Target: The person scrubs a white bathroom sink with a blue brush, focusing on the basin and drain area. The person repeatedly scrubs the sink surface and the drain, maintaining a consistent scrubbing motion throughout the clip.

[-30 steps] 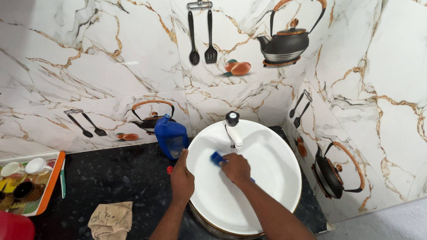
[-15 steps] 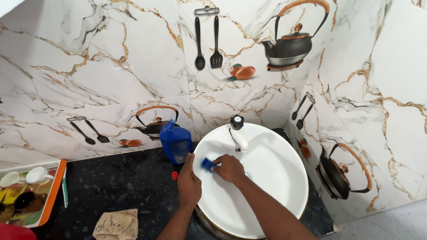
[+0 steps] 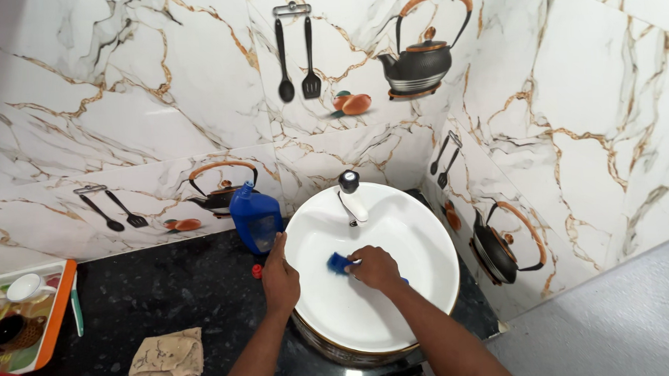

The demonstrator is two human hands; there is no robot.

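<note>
1. My right hand (image 3: 376, 268) is inside the round white ceramic basin (image 3: 425, 237), fingers closed tight on a small blue scrub sponge (image 3: 339, 263). Sponge pressed to the basin's inner wall, left of centre, just below the tap.
2. My left hand (image 3: 280, 280) sits on the basin's left rim, palm down, fingers flat & together w/ tips pointing toward the back wall. It holds nothing, just rests on the edge.
3. White tap w/ black round knob (image 3: 350, 197) stands at the back of the basin, near the sponge, not touching it.
4. Blue plastic bottle, cap off (image 3: 255, 217), stands on the black speckled stone counter (image 3: 167, 290) just beside the basin, close ahead of my left hand. Small red cap (image 3: 256, 271) lies on the counter near the left thumb side.
5. Crumpled beige cloth (image 3: 167, 361) lies on the counter, well apart to the left.
6. Orange-rimmed tray w/ cups (image 3: 28, 317) at far left edge; a green-and-white toothbrush (image 3: 76, 304) lies beside it.
</note>
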